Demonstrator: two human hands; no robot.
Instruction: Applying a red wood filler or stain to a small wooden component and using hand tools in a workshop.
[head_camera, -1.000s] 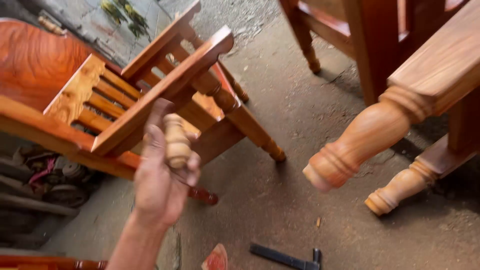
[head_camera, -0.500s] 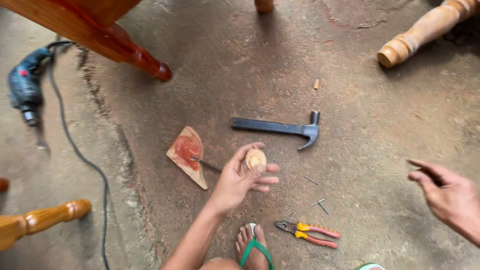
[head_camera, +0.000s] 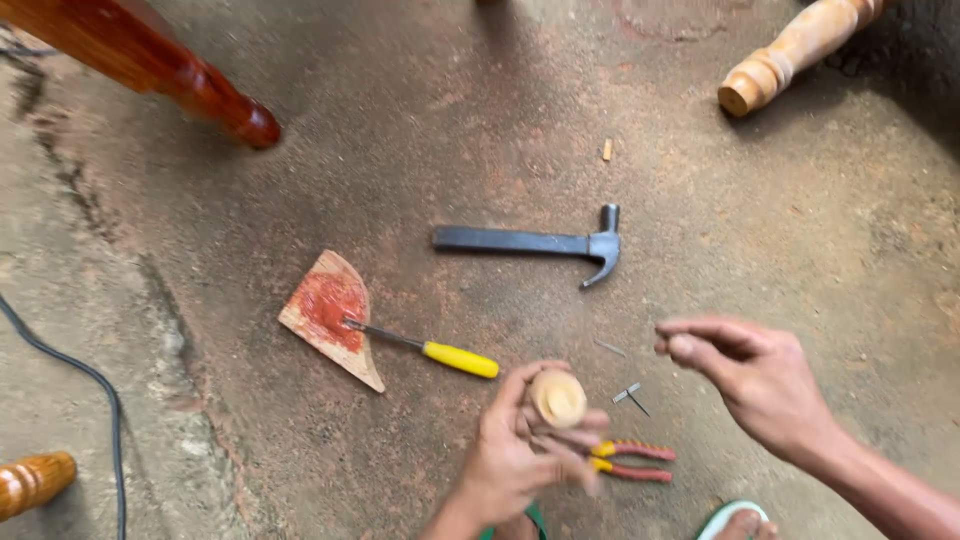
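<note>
Above bare floor: left hand (head_camera: 510, 460) grip closed on wooden knob (head_camera: 558, 398); right hand (head_camera: 755, 380) fingers loosely curled, empty, near hammer (head_camera: 535, 242).

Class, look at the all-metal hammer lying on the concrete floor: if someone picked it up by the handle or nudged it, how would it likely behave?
The hammer looks to be solid dark metal, so it is probably stiff and heavy for its size. Its claw head sits at one end, so it would likely feel head-heavy. It lies flat on the rough floor, so a nudge would probably make it scrape or pivot, not roll.
</note>
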